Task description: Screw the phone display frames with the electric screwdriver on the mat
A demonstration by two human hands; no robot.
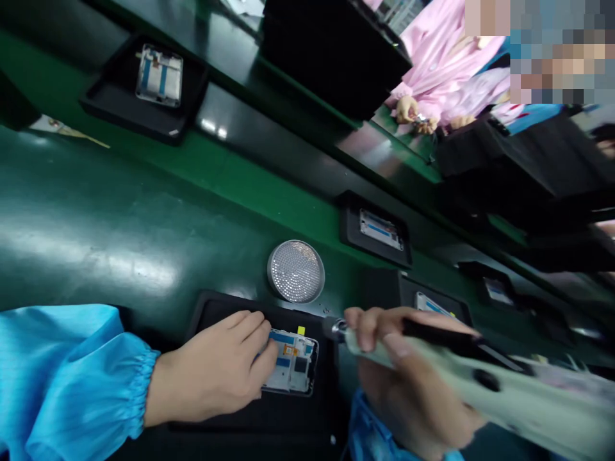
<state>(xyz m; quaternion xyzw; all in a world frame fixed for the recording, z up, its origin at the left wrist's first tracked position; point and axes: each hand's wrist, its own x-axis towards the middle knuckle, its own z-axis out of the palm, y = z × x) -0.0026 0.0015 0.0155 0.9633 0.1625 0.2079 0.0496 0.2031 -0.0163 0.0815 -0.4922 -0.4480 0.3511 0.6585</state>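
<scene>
My left hand [216, 368] lies over the left end of an opened phone body [298, 365], its fingers closed on the edge. The phone body shows blue strips, an orange flex piece and a yellow tab at its top edge. It sits in a black tray [206, 314]. In my right hand [403, 378] is a pale green electric screwdriver [509, 397], its metal tip end pointing left, near the phone body's right side. A dark slim tool [442, 333], perhaps tweezers, also lies along that hand. Behind the tray stands a round silver dish [296, 272] with a perforated face.
More black trays with phone bodies [161, 75] [382, 229] [435, 306] stand along the green bench [120, 224]. A large black box [331, 57] is at the back. Beyond it, a person in pink [432, 70] has their hands over the bench.
</scene>
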